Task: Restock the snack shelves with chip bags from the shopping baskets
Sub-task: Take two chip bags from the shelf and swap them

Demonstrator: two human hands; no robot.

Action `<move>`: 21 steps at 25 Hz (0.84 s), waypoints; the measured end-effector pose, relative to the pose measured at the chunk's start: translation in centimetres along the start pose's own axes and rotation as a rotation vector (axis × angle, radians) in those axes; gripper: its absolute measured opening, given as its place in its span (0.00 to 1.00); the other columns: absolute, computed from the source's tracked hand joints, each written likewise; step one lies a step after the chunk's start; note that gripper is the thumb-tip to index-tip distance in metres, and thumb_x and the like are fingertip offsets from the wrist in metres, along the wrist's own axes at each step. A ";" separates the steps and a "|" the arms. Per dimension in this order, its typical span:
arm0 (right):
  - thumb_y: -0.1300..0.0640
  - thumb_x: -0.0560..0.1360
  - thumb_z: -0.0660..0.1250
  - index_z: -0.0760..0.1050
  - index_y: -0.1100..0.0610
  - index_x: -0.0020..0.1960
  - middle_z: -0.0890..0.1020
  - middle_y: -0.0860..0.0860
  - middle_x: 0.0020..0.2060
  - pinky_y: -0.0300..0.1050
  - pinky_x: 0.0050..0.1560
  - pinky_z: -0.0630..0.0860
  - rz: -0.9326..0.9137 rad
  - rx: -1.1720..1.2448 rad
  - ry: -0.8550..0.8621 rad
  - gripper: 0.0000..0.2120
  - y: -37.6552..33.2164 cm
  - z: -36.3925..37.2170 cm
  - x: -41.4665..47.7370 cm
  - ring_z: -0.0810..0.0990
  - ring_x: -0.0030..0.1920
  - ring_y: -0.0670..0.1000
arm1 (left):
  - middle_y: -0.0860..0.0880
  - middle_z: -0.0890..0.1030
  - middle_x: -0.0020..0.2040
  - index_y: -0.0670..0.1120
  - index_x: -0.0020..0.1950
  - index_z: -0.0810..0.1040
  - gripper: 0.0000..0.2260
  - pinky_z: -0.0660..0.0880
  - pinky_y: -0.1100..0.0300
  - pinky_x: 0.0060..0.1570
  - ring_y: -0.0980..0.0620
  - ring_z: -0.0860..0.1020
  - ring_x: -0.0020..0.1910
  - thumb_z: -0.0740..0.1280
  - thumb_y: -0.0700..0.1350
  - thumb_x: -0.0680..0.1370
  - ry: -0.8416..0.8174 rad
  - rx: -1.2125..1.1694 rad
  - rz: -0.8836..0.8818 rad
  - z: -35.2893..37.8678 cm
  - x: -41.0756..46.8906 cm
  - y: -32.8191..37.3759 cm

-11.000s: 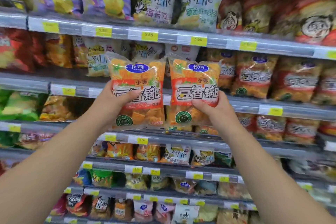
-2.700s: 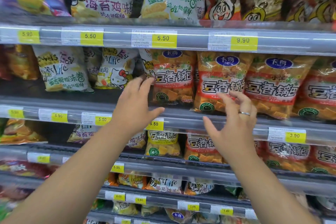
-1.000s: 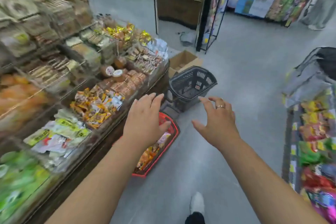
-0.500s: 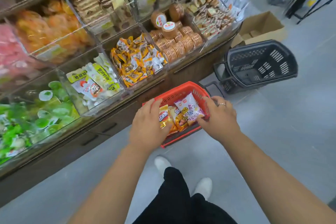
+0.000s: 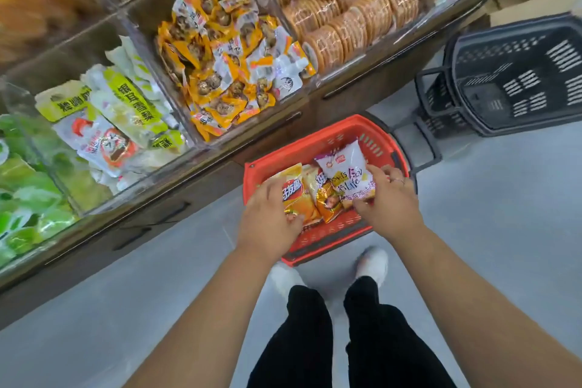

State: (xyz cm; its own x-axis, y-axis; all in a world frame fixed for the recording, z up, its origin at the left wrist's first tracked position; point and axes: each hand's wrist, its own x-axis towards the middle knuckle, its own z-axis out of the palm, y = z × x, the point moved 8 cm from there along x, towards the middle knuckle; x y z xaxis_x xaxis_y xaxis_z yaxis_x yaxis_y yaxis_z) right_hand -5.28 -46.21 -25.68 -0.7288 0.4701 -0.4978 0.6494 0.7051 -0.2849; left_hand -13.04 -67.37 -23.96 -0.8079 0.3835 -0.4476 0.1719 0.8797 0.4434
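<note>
On the floor beside the snack counter (image 5: 176, 198): red basket (image 5: 315, 148); left hand (image 5: 271, 217) grip closed around orange chip bag (image 5: 294, 198); right hand (image 5: 389, 201) grip pinching white chip bag (image 5: 345, 167); both bags inside basket.

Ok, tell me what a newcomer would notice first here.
The red basket on the floor at centre: the left hand grips an orange chip bag in it, the right hand a white bag. A black basket sits beyond, right; clear bins of bright snacks fill the upper left.
</note>
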 end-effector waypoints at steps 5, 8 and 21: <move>0.45 0.71 0.71 0.61 0.52 0.75 0.65 0.60 0.70 0.55 0.65 0.65 0.012 0.000 -0.100 0.37 3.9 8.4 8.7 0.65 0.68 0.63 | 0.45 0.70 0.70 0.47 0.75 0.64 0.34 0.68 0.48 0.68 0.44 0.69 0.69 0.72 0.53 0.73 -0.048 -0.091 -0.149 9.4 6.1 -5.1; 0.48 0.71 0.73 0.58 0.53 0.76 0.62 0.61 0.71 0.53 0.67 0.63 0.016 0.020 -0.157 0.40 7.1 13.0 14.1 0.63 0.69 0.63 | 0.43 0.71 0.69 0.46 0.74 0.64 0.34 0.66 0.50 0.69 0.42 0.69 0.69 0.74 0.50 0.72 -0.098 -0.159 -0.214 16.3 9.5 -6.8; 0.47 0.61 0.81 0.56 0.52 0.75 0.78 0.55 0.61 0.53 0.62 0.73 0.112 0.191 -0.224 0.51 15.3 24.9 25.2 0.75 0.63 0.60 | 0.44 0.66 0.73 0.50 0.75 0.62 0.34 0.66 0.51 0.69 0.44 0.66 0.71 0.72 0.54 0.74 -0.149 -0.199 -0.417 31.7 15.2 -13.6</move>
State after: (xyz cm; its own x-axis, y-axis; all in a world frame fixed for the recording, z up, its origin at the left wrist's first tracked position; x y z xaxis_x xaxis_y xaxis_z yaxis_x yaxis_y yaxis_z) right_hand -8.30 -36.77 -62.99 -0.5985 0.3954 -0.6968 0.7671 0.5335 -0.3562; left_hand -9.77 -64.57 -61.45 -0.6927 0.0584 -0.7188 -0.2727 0.9015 0.3360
